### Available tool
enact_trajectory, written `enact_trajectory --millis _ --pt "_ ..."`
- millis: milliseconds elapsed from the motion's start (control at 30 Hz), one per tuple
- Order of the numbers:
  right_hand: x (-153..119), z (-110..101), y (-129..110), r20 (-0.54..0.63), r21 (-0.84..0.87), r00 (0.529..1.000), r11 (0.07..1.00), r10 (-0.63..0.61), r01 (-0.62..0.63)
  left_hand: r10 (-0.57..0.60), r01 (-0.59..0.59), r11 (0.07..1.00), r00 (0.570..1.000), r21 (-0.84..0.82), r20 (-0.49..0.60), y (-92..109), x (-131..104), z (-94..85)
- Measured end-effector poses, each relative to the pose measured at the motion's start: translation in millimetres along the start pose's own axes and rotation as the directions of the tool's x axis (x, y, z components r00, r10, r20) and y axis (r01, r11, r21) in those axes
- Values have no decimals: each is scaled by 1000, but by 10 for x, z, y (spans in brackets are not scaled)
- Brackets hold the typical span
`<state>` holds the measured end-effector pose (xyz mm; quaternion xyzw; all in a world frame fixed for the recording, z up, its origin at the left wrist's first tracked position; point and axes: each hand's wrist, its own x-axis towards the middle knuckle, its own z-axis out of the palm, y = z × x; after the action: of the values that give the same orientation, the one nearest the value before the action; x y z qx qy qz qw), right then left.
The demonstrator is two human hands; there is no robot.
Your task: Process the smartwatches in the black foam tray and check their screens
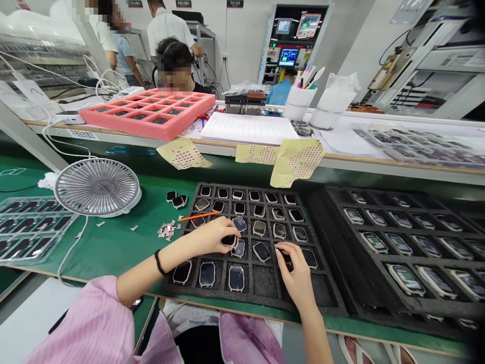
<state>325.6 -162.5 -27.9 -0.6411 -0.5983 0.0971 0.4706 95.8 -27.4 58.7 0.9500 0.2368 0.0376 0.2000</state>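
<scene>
My left hand (217, 236), a black band on its wrist, grips a smartwatch (229, 241) with a dark screen above the black foam tray (265, 281). Just under it, another smartwatch (238, 248) sits in its compartment. My right hand (294, 265) is over the tray's right part, its thumb and fingertips drawn together; whatever is between them is too small to make out. Part of a watch shows in the compartment beneath that hand. Several more watch faces fill the tray's other compartments. An orange stick (199, 216) lies across the tray's left edge.
Stacked foam trays (364, 273) with watches stand at the right. A white fan (97, 187), small loose pieces (166, 231) and a clear plastic tray (34, 227) lie left. The shelf ahead bears a pink foam tray (166, 129) and papers (248, 127). People work beyond it.
</scene>
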Motion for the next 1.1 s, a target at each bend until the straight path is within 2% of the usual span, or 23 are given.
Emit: enact_trajectory --millis 100,167,267,400,533,633,767,867,967,1100 --pt "-7 -8 -5 -4 -1 1000 1000 -2 2 64 -68 997 991 28 121 85 178 121" --pt "-11 -5 -3 -11 4 1000 1000 -5 5 44 -53 997 986 58 159 114 248 226" --pt "-14 12 7 12 9 1000 1000 -18 18 -38 24 994 989 104 141 138 275 319" --pt "-15 32 20 35 -8 999 999 -31 31 -132 128 990 988 58 80 213 291 266" --pt "-20 22 13 -4 11 1000 1000 -8 8 -99 100 994 995 33 -16 419 457 242" --pt "-28 8 3 -52 30 999 1000 12 -10 -75 69 990 996 123 46 624 662 368" --pt "-37 -1 5 -95 31 995 999 21 -18 -145 117 967 983 228 109 809 893 582" --pt "-34 -7 9 -98 42 995 999 13 -9 -137 109 969 983 220 119 811 953 649" --pt "-29 -18 11 -78 72 997 997 28 -23 -103 83 981 988 173 113 716 893 638" --pt "-21 13 -29 -94 177 979 971 180 -161 -101 96 990 994 106 38 572 664 566"
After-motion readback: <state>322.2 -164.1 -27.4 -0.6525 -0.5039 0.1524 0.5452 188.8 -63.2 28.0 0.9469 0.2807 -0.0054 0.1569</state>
